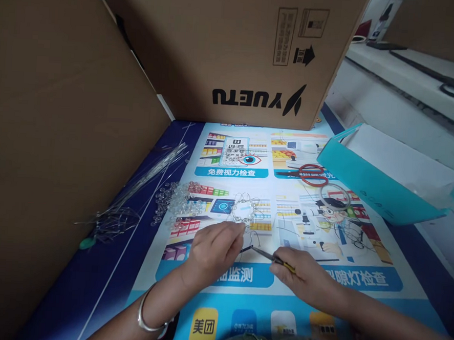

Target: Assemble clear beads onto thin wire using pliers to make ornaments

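Observation:
My left hand (pixel 218 246) is closed, its fingertips pinching the near edge of a beaded wire ring (pixel 243 209) with looped wires around it. In my right hand (pixel 297 272) is a pair of pliers (pixel 270 255), its thin jaws pointing left. The tips of the pliers are close to a loose bent wire (pixel 255 238) just right of my left hand. Whether the jaws grip the wire is too small to tell. A pile of clear beads (pixel 179 203) lies left of the ring.
Red-handled scissors (pixel 313 175) and a wire coil (pixel 335 197) lie at the right, beside a turquoise open box (pixel 387 185). A bundle of thin wires (pixel 149 178) is at the left. A large cardboard box (pixel 234 52) walls off the back and left of the printed mat (pixel 143 283).

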The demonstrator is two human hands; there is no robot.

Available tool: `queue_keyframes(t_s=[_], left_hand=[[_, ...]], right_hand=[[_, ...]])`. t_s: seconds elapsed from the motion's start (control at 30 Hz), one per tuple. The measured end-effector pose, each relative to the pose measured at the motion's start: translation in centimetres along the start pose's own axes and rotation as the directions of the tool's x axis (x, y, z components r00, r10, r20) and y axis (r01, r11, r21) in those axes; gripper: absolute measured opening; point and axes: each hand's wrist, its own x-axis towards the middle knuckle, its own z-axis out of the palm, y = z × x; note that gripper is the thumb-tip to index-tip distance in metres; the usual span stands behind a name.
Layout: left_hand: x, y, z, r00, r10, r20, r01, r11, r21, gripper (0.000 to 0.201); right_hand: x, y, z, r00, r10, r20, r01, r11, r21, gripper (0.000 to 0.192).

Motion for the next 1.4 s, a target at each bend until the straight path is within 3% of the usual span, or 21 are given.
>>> queue_keyframes(t_s=[0.17, 0.37, 1.4], left_hand=[[-0.6, 0.1, 0.7, 0.998, 0.062, 0.005, -0.062, 0.997, 0.048, 0.023], [-0.6, 0.5, 0.9, 0.995, 0.078, 0.057, -0.081, 0.996, 0.044, 0.023], [-0.7, 1.1, 1.3, 0.988, 0.102, 0.112, -0.108, 0.993, 0.054, 0.024]], right_hand=[[0.2, 0.1, -0.1, 0.998, 0.067, -0.011, -0.064, 0.981, 0.183, 0.036], [0.3, 0.1, 0.0, 0.998, 0.067, -0.006, -0.063, 0.962, 0.267, 0.035], [0.7, 0.3, 0.3, 0.998, 0.056, -0.020, -0.050, 0.967, 0.249, 0.035]])
